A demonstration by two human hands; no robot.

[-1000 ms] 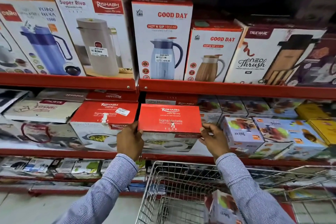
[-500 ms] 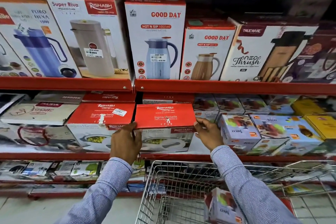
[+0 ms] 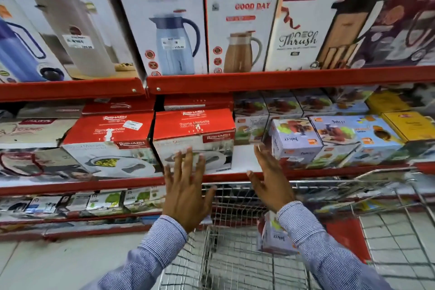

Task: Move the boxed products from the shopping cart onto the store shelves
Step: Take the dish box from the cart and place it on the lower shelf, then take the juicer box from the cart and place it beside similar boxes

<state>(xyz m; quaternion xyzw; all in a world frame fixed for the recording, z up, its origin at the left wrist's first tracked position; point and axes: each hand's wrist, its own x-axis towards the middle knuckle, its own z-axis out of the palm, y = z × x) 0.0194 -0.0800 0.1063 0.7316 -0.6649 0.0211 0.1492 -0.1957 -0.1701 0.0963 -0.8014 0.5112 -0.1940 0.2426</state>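
Note:
A red and white Sigma Marbella casserole box [image 3: 194,134] rests on the middle red shelf [image 3: 306,173], beside a matching box [image 3: 107,139] to its left. My left hand [image 3: 186,186] is open with fingers spread, its fingertips over the box's front face. My right hand [image 3: 270,181] is open too, just right of the box and clear of it. Below, the wire shopping cart [image 3: 235,261] holds a white Juicer box [image 3: 274,235], partly hidden by my right sleeve.
Several Juicer boxes [image 3: 296,139] and yellow boxes [image 3: 409,125] fill the middle shelf to the right. Tall jug boxes [image 3: 164,21] stand on the upper shelf. Small packets [image 3: 98,200] line the lower shelf. A gap of bare shelf lies between the casserole box and the Juicer boxes.
Both hands have let go of the Sigma Marbella box, which now sits on the middle shelf. The hands have opened and drawn back a little. The view has moved closer to the shelf.

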